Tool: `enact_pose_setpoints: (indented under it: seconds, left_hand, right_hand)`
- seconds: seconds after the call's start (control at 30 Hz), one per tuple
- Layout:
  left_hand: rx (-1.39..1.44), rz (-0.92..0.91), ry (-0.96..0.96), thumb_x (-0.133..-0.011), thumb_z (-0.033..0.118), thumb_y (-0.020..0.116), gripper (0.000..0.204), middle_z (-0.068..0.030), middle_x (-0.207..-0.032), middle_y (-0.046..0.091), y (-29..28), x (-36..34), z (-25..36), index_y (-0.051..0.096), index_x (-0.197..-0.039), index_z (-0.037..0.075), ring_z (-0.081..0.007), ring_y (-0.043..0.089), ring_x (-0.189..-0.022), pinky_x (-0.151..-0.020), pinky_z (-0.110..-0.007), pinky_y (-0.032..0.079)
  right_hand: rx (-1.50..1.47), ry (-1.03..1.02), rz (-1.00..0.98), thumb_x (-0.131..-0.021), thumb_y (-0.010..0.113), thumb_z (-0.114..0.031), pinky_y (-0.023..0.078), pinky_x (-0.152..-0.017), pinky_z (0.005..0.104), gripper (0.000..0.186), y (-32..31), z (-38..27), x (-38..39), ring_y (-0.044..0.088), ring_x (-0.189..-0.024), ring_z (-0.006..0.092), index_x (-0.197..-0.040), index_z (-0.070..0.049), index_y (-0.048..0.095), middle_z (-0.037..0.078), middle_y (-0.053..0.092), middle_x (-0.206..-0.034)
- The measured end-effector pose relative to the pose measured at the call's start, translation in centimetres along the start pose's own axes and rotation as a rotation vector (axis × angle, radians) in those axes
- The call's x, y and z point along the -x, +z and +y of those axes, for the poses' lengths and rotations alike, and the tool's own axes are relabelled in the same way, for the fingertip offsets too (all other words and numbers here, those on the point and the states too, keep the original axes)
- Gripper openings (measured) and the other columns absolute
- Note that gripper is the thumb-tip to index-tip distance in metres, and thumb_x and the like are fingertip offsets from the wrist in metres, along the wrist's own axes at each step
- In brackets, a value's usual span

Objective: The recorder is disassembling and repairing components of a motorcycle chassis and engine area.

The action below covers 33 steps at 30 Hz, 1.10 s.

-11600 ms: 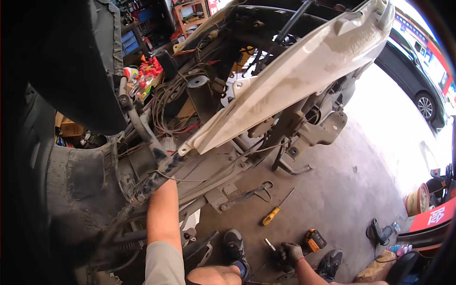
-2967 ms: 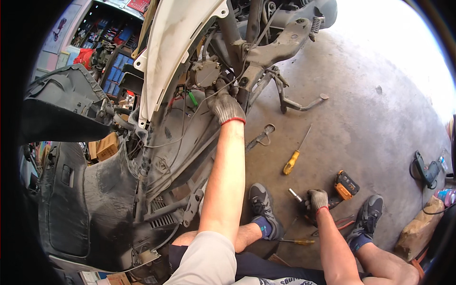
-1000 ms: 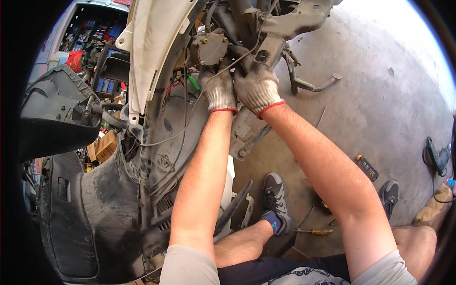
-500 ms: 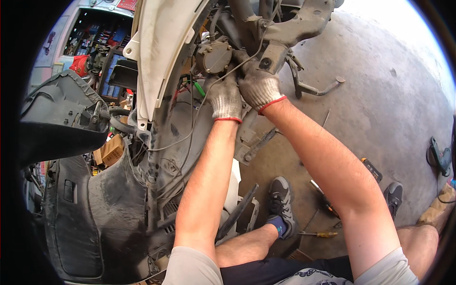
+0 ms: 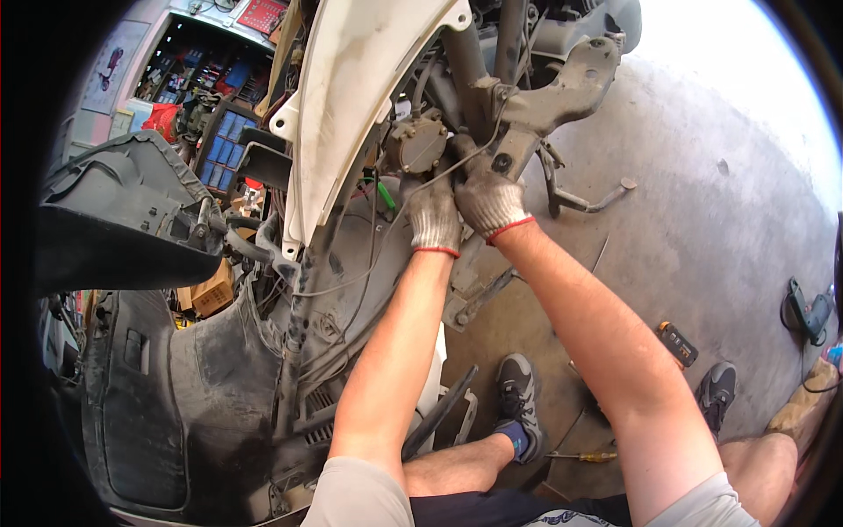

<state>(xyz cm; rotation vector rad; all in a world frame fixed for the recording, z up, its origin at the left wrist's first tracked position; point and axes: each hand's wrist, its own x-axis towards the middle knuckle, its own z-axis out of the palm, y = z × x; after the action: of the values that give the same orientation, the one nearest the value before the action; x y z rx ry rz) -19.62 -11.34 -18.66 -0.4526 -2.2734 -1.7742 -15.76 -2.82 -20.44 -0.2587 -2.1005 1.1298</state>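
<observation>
Nearest, a yellow-handled screwdriver (image 5: pixel 597 457) lay on the floor (image 5: pixel 702 228) beside a grey shoe (image 5: pixel 518 395). At the right, a brown package (image 5: pixel 795 413) rested near the picture's edge, its contents out of sight. A black battery (image 5: pixel 678 344) with orange trim showed past the right forearm (image 5: pixel 619 338).

Beyond these, the left hand (image 5: pixel 432 211), gloved, was just below a round metal cover (image 5: pixel 417 146), with a thin cable (image 5: pixel 380 246) crossing in front of its fingers. The right hand (image 5: pixel 489 195), also gloved, was close beside it, reaching up between the cover and a metal bracket (image 5: pixel 525 136). The fingertips were hidden, so whether either hand was clamped on anything could not be told. The cover sat between the bracket and a long white panel (image 5: pixel 347 114).

Farther off, a cardboard box (image 5: pixel 213 290) stood at the left, its inside not visible. Behind it was a rack of blue bins (image 5: pixel 230 140), their contents too small to tell. A red bag (image 5: pixel 160 119) bulged nearby. Farthest, dark shelves (image 5: pixel 198 33) held many small things, some red and some blue.
</observation>
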Motion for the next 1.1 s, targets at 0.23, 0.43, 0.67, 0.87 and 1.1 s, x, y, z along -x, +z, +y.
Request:
enact_pose_setpoints:
  seconds: [0.23,0.43,0.67,0.87,1.1]
  left_hand:
    - [0.124,-0.093,-0.018,-0.093,0.017,0.060,0.029,-0.0127,-0.115,0.066,0.0,0.5,1.5,0.065,-0.114,-0.004,-0.0188,0.061,-0.102,-0.088,-0.031,0.048]
    - [0.227,-0.003,-0.139,-0.092,0.011,0.062,0.026,-0.0112,-0.112,0.067,0.7,1.1,1.9,0.065,-0.112,-0.005,-0.0179,0.062,-0.098,-0.085,-0.029,0.049]
    - [0.082,0.061,-0.117,-0.088,0.008,0.065,0.022,-0.0114,-0.106,0.069,0.2,0.3,0.5,0.067,-0.106,-0.005,-0.0185,0.063,-0.093,-0.080,-0.029,0.050]
    - [-0.289,-0.044,0.065,-0.087,0.009,0.067,0.021,-0.0095,-0.096,0.069,-1.7,-1.9,-0.4,0.066,-0.103,-0.004,-0.0148,0.063,-0.083,-0.075,-0.030,0.049]
    - [-0.221,0.022,0.079,-0.087,0.009,0.067,0.019,-0.0087,-0.095,0.068,0.3,-0.3,0.7,0.066,-0.100,-0.005,-0.0156,0.062,-0.079,-0.071,-0.031,0.049]
  right_hand:
    - [0.125,0.061,-0.032,-0.086,0.052,-0.016,0.050,-0.090,0.0421,0.034,1.6,0.3,0.3,0.061,-0.107,0.0347,-0.119,-0.013,0.062,0.017,0.064,-0.116]
    - [-0.091,0.117,0.073,-0.087,0.058,-0.027,0.048,-0.081,0.0490,0.027,0.4,-0.4,0.0,0.062,-0.093,0.0385,-0.107,-0.010,0.064,0.019,0.067,-0.094]
    - [-0.024,0.167,-0.059,-0.085,0.055,-0.023,0.053,-0.080,0.0437,0.030,0.9,0.2,0.7,0.066,-0.097,0.0323,-0.111,-0.012,0.063,0.015,0.068,-0.103]
    - [0.184,0.050,-0.076,-0.086,0.058,-0.035,0.053,-0.084,0.0427,0.036,1.6,0.5,0.7,0.066,-0.098,0.0317,-0.112,-0.010,0.063,0.015,0.068,-0.105]
    - [0.073,0.171,-0.160,-0.087,0.054,-0.030,0.053,-0.082,0.0413,0.029,2.9,1.1,0.6,0.067,-0.095,0.0304,-0.106,-0.011,0.067,0.015,0.070,-0.100]
